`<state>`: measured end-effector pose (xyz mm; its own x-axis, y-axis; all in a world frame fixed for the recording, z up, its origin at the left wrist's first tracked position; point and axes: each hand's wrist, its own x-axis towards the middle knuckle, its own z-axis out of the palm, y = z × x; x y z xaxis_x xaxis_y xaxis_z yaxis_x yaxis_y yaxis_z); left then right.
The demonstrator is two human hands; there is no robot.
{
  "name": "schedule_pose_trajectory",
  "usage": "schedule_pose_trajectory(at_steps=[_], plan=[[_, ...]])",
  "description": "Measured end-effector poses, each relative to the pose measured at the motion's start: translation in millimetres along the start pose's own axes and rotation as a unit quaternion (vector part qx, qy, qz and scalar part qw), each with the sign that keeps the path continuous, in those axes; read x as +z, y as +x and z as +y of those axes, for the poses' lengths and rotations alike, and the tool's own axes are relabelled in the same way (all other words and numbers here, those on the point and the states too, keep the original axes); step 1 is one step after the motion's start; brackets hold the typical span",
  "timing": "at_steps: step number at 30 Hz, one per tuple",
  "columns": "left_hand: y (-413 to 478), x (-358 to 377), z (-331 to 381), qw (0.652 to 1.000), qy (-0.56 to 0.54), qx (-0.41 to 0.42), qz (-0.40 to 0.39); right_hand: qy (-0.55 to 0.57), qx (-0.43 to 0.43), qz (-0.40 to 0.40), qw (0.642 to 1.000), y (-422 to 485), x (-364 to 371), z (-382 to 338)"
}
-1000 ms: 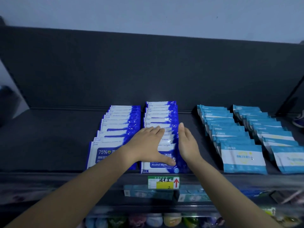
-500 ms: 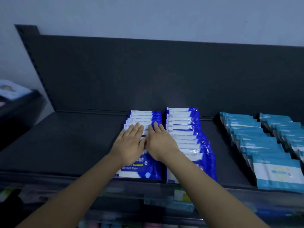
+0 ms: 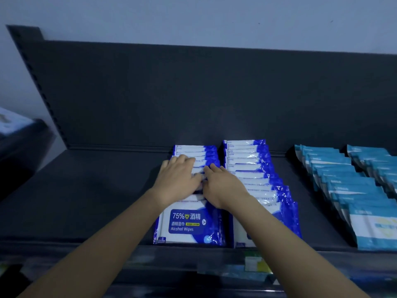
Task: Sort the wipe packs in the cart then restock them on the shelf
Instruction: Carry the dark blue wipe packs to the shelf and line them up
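Two rows of blue-and-white packs [image 3: 189,224] (the front label reads "75% Alcohol Wipes") lie overlapped like shingles, running front to back on the dark shelf [image 3: 86,201]. To their right, two similar rows of teal packs [image 3: 335,168].

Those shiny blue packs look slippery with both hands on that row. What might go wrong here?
Pushing with the left hand and right hand may slide the overlapped left row of alcohol wipe packs forward; its front pack sits at the shelf edge and might tip off. A sideways nudge might also shove packs into the neighbouring blue row close beside it, spoiling the alignment.
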<state>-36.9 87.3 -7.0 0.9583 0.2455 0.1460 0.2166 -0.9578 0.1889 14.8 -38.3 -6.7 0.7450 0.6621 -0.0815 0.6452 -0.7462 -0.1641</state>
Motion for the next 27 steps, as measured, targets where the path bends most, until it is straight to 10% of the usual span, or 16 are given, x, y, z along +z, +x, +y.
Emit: schedule_pose_trajectory(at_steps=[5,8,15,22,27], plan=[[54,0,-17,0.988,-0.104,-0.112,-0.032,0.035,0.032,0.021,0.999,39,-15,10],[82,-1,-27,0.902,-0.343,-0.259,-0.050,0.107,0.089,0.014,0.990,63,-20,12],[118,9,-55,0.807,-0.501,-0.311,-0.045,0.309,0.201,-0.013,0.929,115,-16,3],[118,22,-60,0.779,-0.570,-0.261,-0.010,0.445,0.248,0.022,0.860,130,-17,8],[118,25,-58,0.821,-0.515,-0.246,0.011,0.390,0.231,0.009,0.891,131,-16,2]])
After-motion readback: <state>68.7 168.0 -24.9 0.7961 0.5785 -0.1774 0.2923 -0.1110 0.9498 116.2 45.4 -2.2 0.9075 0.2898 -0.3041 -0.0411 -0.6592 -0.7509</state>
